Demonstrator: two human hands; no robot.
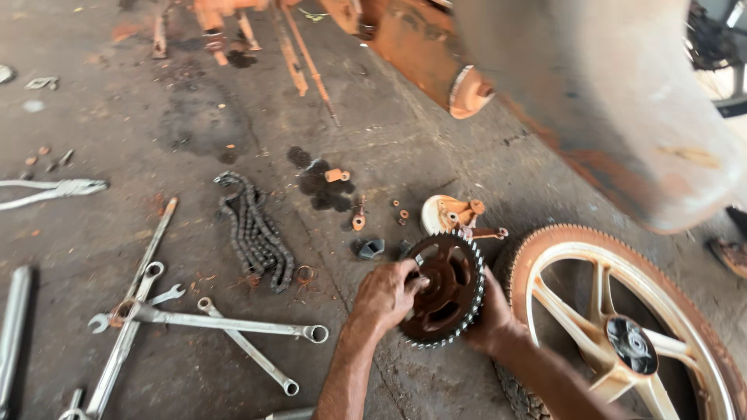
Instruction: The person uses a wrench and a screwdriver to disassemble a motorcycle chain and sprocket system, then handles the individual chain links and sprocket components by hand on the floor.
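Observation:
A round toothed sprocket [450, 268], brown with rust and grime, stands tilted on the concrete floor in the lower middle. My left hand [383, 295] grips its near left side, fingers reaching into its centre. My right hand [492, 315] holds the sprocket's right edge from behind. A mud-coated motorcycle wheel [599, 257] with pale spokes lies just to the right of both hands.
A heaped drive chain [255, 231] lies left of the sprocket. Several wrenches [226, 323] are scattered at lower left, pliers [54, 189] at far left. A small dish with muddy bolts [455, 211], loose nuts and a dark socket [370, 247] sit behind. A mud-covered motorcycle body [607, 93] looms at upper right.

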